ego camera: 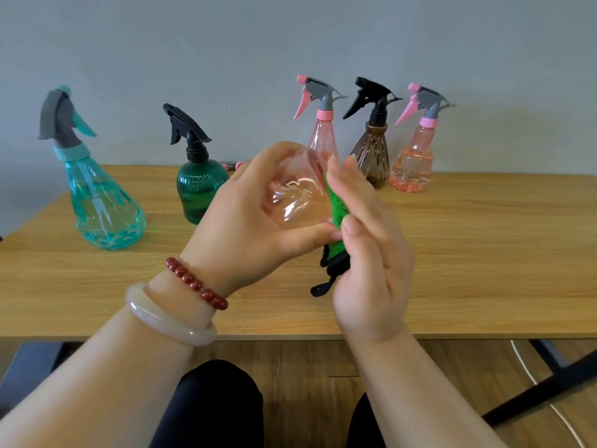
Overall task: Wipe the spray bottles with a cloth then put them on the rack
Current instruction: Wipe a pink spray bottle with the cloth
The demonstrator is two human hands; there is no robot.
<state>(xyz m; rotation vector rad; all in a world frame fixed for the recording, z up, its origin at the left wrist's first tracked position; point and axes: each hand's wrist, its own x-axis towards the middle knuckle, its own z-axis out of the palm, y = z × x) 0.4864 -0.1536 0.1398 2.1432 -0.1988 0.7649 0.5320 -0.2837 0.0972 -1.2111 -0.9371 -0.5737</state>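
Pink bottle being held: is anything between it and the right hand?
Yes: the green cloth sits between the right hand and the pink bottle, pressed to its side. The left hand grips the bottle bare.

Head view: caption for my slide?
Left hand holds a pink bottle; right hand presses a green cloth against it.
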